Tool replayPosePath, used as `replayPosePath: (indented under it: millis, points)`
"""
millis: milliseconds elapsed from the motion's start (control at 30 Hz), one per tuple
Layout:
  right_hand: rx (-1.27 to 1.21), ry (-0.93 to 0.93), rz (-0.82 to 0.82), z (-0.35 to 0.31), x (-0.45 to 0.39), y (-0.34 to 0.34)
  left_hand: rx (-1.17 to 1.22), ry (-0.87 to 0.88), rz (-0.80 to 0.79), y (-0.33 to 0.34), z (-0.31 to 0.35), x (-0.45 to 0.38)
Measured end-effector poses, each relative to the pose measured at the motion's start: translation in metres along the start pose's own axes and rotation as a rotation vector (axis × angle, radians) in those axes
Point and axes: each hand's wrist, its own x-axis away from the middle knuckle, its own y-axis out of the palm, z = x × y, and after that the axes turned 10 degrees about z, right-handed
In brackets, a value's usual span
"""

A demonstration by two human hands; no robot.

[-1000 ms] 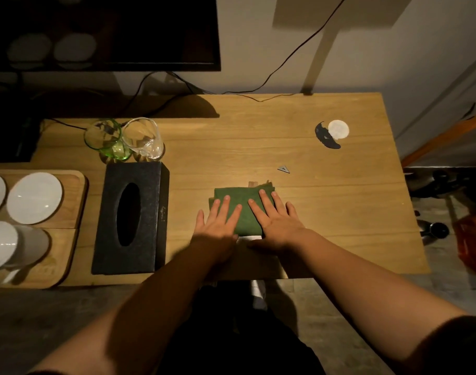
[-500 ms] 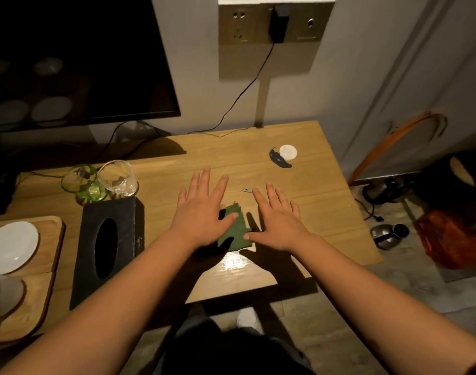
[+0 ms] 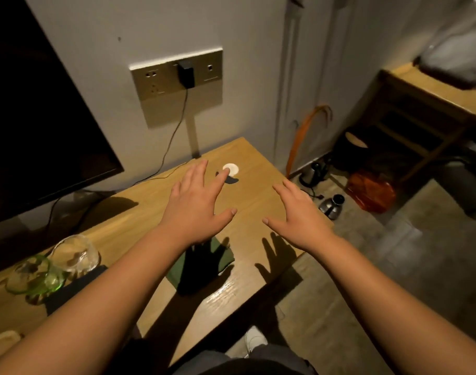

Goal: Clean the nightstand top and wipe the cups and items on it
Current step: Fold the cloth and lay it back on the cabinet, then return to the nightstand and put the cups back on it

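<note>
Both hands were raised above the nightstand [image 3: 258, 169], palms down, fingers spread and straight, holding nothing. The left hand [image 3: 196, 204] hung over the middle of the top, its fingertips reaching toward a white disc [image 3: 230, 169] that lay near the far right corner beside a dark curved mark or object [image 3: 231, 180]; what that was could not be told. The right hand [image 3: 299, 215] hovered over the right edge of the top, thumb pointing toward the left hand, the two hands apart with bare wood between them.

The green cloth [image 3: 217, 255] lay folded flat on the wood near the front edge, below the left wrist and largely covered by the hand's shadow. Neither hand touched it. Just in front of it the wood shone, as if wet.

At the left, a green glass [image 3: 33, 274] and a clear glass [image 3: 75, 251] stood side by side, touching or nearly so, with a black box [image 3: 77, 282] just in front of them, partly hidden by the left forearm.

On the wall behind, a socket plate [image 3: 177, 77] held a black plug [image 3: 185, 74], its cord running down to the back of the top. A dark screen [image 3: 36, 117] filled the left. On the floor to the right stood a kettle [image 3: 331, 205] and an orange bag [image 3: 370, 190]
</note>
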Motion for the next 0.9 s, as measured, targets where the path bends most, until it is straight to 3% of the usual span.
replayPosePath:
  millis: [233, 500, 767, 900]
  points:
    - [0.038, 0.317, 0.120, 0.011, 0.093, -0.043, 0.085, 0.325, -0.091, -0.001, 0.059, -0.006]
    - [0.106, 0.709, 0.278, 0.048, 0.246, -0.102, 0.158, 0.717, -0.140, 0.001, 0.196, 0.028]
    - [0.169, 1.044, 0.452, 0.056, 0.431, -0.148, 0.228, 1.045, -0.172, -0.005, 0.336, 0.125]
    - [0.237, 1.269, 0.518, 0.039, 0.558, -0.167, 0.293, 1.278, -0.174, -0.011, 0.420, 0.222]
